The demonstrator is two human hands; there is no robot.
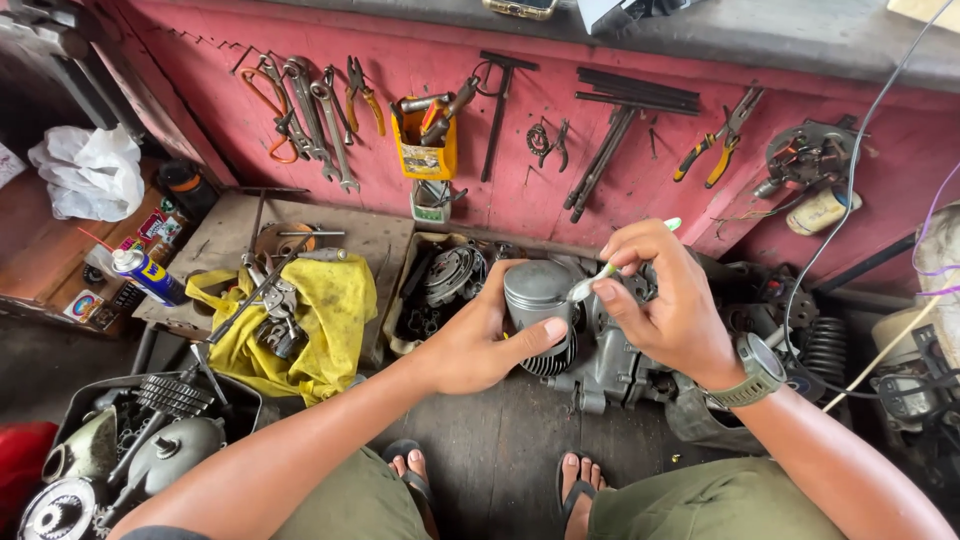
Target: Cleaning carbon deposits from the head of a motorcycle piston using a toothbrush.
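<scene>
We noted the left hand [480,345] wrapped around a grey piston [537,297], thumb pressed across its skirt, fingers curled behind it and hidden. The piston stood upright, crown up, held just above the engine block [610,365] on the floor.

The right hand [672,315] was pinched shut on a thin white-and-green brush [612,268], thumb and forefinger near its head. The head met the piston's upper right edge. A green watch [760,370] sat on that wrist.

Room to move was tight. The red wall [420,70] rose just behind the hands. Engine parts crowded the right, with a coil spring [825,350] and loose cables [850,190] close by the right forearm. The only open stretch was the dark plank floor [500,450] between the knees, where both sandalled feet [575,480] rested.

To the left, a yellow rag [325,320] lay heaped with tools, near the left forearm but clear of it. A clutch part [452,275] sat in a tray just behind the left hand. Farther left stood a spray can [147,275], and a box of gears [170,395] lay near the left elbow. Spanners [315,115], pliers [722,140] and a yellow tin [427,150] hung on the wall, well apart from the hands.
</scene>
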